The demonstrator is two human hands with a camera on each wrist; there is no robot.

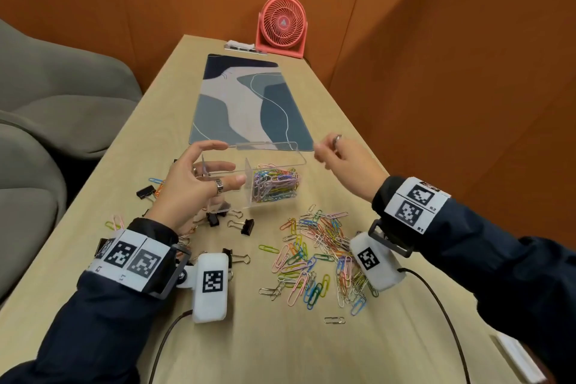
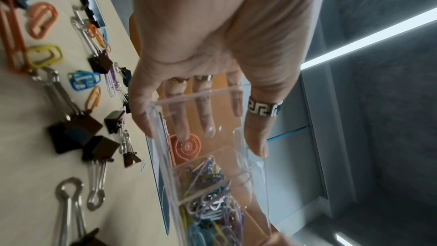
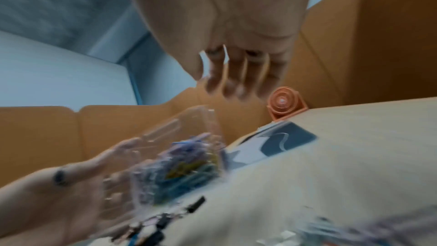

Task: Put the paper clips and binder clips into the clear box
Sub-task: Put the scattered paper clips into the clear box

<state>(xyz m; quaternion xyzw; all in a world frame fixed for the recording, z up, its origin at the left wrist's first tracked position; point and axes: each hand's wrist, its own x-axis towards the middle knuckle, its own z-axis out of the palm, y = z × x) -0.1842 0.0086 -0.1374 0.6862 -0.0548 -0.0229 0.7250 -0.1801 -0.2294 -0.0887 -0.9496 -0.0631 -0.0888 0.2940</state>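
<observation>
— Clips first, nearest the camera: where do they lie?

— Loose paper clips of many colours spread over the wooden surface at about 5 o'clock from the clear box; black binder clips are scattered at its 7 o'clock, under and beside the left wrist.

— And the box itself?

— It sits mid-surface, lid up. The right compartment is packed with coloured paper clips; the left one is held by the left hand, thumb on the near wall, fingers straight and slightly spread behind the far wall, seen through the plastic in the left wrist view.

— The right hand?

— The right hand hangs in the air at 2 o'clock of the box, just off the lid's corner, its fingers drawn together and curled. Whether they pinch anything cannot be told; the right wrist view is blurred.

— Beyond?

— A patterned desk mat at 12 o'clock, then a coral desk fan against the orange wall.
</observation>
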